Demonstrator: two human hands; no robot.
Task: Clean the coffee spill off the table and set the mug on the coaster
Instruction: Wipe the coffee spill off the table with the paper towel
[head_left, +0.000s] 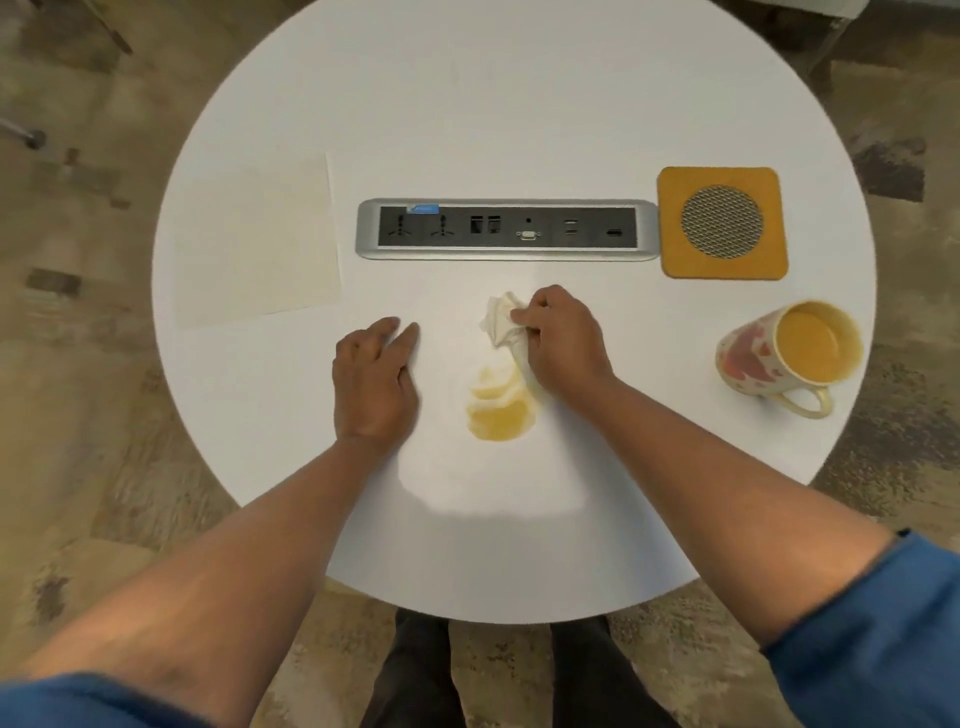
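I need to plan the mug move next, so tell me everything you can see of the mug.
The mug is cream ceramic by its look, with pink and red blotchy prints and a pale loop handle pointing toward the person. It appears to stand upright on the table near its right edge, nearer the person than the coaster and apart from it. Its inside looks yellow-orange; whether that is liquid or glaze I cannot tell. Neither hand touches it.

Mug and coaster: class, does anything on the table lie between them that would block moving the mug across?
Nothing visible does. The mug stands on bare white table just nearer the person than the orange coaster. The socket panel lies left of the coaster, off that path.
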